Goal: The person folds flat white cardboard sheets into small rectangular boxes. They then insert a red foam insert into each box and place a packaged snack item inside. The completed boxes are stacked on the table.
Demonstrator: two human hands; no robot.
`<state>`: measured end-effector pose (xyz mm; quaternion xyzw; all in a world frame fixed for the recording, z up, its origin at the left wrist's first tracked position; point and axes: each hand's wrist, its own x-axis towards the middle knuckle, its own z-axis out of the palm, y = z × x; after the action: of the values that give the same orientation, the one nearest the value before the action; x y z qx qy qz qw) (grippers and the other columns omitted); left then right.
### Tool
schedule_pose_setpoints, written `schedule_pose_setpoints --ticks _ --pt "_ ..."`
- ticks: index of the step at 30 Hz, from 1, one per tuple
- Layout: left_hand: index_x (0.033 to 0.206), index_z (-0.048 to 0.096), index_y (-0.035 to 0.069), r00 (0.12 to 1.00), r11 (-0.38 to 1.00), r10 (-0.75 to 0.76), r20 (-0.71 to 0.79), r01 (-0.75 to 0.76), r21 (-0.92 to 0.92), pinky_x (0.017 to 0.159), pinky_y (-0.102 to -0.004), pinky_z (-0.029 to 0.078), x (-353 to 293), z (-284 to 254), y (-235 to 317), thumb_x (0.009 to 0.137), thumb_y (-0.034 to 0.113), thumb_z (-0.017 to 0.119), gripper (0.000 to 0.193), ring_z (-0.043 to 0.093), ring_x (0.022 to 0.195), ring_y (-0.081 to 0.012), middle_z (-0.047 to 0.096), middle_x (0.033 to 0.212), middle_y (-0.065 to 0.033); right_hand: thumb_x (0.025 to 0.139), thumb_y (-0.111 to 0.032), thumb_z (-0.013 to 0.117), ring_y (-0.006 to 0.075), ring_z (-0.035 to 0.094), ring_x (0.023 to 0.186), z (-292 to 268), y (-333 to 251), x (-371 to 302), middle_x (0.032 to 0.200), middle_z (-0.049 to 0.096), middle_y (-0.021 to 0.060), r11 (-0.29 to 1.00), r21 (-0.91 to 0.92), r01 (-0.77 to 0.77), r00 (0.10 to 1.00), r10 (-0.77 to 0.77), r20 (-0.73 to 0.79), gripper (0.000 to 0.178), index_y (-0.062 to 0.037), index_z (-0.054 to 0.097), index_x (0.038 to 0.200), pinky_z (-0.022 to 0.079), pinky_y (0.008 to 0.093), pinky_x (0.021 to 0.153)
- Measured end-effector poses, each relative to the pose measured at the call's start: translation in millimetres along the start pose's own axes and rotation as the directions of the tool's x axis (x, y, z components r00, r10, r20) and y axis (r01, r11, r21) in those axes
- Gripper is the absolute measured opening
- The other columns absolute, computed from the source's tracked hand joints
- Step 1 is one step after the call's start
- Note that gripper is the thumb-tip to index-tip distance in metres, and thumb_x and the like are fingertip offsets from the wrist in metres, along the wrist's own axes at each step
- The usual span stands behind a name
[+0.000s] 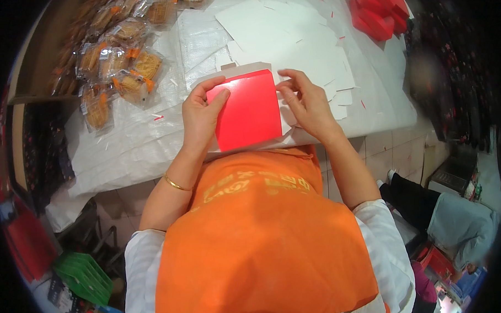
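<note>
Being folded at the frame's centre, a red card box blank (248,109) is pinched by the left hand (200,117) and right hand (308,102); a firm crease is judged next.

Orange apron (264,239) over white short sleeves (382,229); gold bangle (177,185) on left wrist.

red boxes (379,8): cut off by top edge | seated person (457,226): blurred

Bare white tabletop (150,138) open left of red card (248,109), wrapped pastries (115,67) crowding far left, white card stack (290,39) ahead, red boxes (378,11) far right.
</note>
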<state>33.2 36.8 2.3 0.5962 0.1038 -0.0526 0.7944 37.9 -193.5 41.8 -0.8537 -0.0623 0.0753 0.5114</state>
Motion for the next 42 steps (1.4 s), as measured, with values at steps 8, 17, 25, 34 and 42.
schedule_pose_setpoints --ticks 8,17,25,34,42 --pt "0.122 0.06 -0.004 0.996 0.987 0.062 0.067 -0.072 0.145 0.093 -0.0271 0.05 -20.4 9.8 4.7 0.091 0.002 0.066 0.031 0.061 0.106 -0.0139 0.065 0.116 -0.0106 0.091 -0.004 0.064 0.0126 0.057 0.111 18.2 1.4 -2.6 0.127 0.058 0.0088 0.934 0.334 -0.129 0.981 0.071 0.179 0.051 -0.0007 0.048 0.139 0.048 0.0273 0.095" --pt "0.12 0.061 -0.004 0.986 0.994 0.013 0.166 -0.031 0.108 0.088 -0.0269 0.052 -54.3 10.2 34.7 0.09 -0.001 0.066 0.031 0.062 0.103 -0.0126 0.066 0.115 -0.0099 0.089 -0.006 0.068 0.0145 0.062 0.103 4.0 -30.7 -36.2 0.117 0.065 0.0087 0.96 0.255 -0.11 0.993 0.096 0.07 0.034 0.0012 0.061 0.121 0.051 0.0279 0.09" --pt "0.108 0.067 -0.004 0.983 0.991 -0.107 0.151 0.094 0.096 0.078 -0.0238 0.054 -67.5 8.2 38.9 0.091 0.0 0.067 0.018 0.065 0.087 -0.0091 0.071 0.097 -0.0072 0.088 -0.004 0.069 0.0101 0.06 0.085 4.3 -32.1 -54.8 0.096 0.063 0.0039 0.962 0.235 -0.142 0.99 0.137 0.037 0.015 0.0002 0.071 0.102 0.05 0.0247 0.074" --pt "0.106 0.066 -0.004 0.952 0.976 -0.215 0.218 0.201 0.086 0.079 -0.0265 0.056 -71.0 3.5 33.7 0.093 0.001 0.065 0.014 0.066 0.089 -0.0113 0.07 0.099 -0.0106 0.088 -0.003 0.069 0.0088 0.057 0.081 2.7 -23.3 -61.9 0.093 0.057 0.0029 0.969 0.218 -0.119 0.992 0.108 0.059 0.008 -0.0009 0.073 0.094 0.047 0.0211 0.067" --pt "0.108 0.065 -0.001 0.929 0.972 -0.196 0.314 0.143 0.185 0.079 -0.0247 0.054 -67.6 9.8 35.6 0.094 0.005 0.065 0.016 0.064 0.088 -0.0094 0.069 0.099 -0.0078 0.094 -0.018 0.061 0.0164 0.062 0.087 -16.8 -25.9 -28.5 0.096 0.067 0.0094 0.993 0.106 0.06 0.959 -0.087 0.268 0.02 -0.0019 0.072 0.099 0.049 0.0296 0.076"
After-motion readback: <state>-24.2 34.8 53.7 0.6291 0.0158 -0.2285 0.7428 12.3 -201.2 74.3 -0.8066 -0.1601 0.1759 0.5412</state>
